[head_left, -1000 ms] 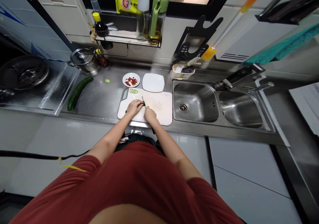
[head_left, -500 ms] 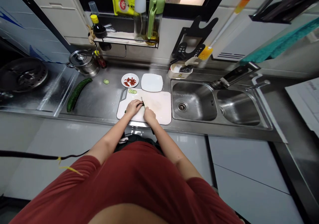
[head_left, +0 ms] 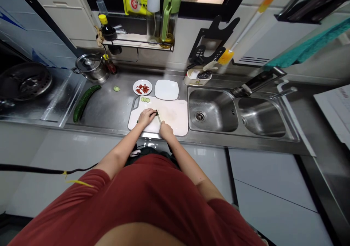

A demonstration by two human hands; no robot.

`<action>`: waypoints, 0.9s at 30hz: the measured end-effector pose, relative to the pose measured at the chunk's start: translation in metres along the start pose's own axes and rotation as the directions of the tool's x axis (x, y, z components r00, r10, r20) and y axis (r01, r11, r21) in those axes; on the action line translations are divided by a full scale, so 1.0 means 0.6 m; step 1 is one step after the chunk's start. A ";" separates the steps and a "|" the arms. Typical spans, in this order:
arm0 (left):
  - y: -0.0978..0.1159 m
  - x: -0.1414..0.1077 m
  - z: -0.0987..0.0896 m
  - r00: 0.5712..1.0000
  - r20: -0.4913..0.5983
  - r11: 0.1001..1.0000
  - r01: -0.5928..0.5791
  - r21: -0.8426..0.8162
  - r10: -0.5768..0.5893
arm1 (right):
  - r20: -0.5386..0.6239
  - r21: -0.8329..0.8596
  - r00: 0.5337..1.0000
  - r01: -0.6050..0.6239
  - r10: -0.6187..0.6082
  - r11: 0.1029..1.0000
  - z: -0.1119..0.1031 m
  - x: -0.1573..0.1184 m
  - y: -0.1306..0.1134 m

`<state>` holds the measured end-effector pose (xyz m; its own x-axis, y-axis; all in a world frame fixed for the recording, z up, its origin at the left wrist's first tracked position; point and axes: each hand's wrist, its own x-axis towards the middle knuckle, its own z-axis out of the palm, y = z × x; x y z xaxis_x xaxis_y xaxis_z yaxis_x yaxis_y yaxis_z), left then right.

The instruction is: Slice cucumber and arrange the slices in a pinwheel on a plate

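Head view: both forearms run up from the lower frame and converge on the cutting board (head_left: 176, 114) at the centre, the left slanting up to the right, the right slanting up to the left. The left hand (head_left: 146, 117) lies palm down over the left half of the board, fingers bent together and clamped on a dark green cucumber piece (head_left: 157, 112), which shows at the fingertips and beside the heel of the hand. The right hand (head_left: 165, 130), at the board's lower edge, is closed in a fist around the knife (head_left: 159, 118); the blade points up and slightly left, beside the piece's right end. Whether the edge touches the piece cannot be told. Cucumber slices (head_left: 145, 100) lie near the board's upper left; a whole cucumber (head_left: 84, 103) rests left of centre on the counter (head_left: 115, 109).
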<state>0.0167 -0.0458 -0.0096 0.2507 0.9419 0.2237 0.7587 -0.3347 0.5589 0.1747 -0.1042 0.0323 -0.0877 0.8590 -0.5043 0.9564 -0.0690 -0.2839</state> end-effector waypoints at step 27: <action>-0.002 0.006 -0.007 0.995 0.034 0.996 0.090 -0.029 -0.089 | -0.087 -0.109 0.996 0.013 -0.022 0.994 -0.056 -0.039 0.094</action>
<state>0.0140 -0.0419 -0.0060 0.2023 0.9683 0.1462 0.7601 -0.2494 0.6001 0.2404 -0.1108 0.0556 -0.0843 0.9011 -0.4254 0.9798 -0.0027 -0.2000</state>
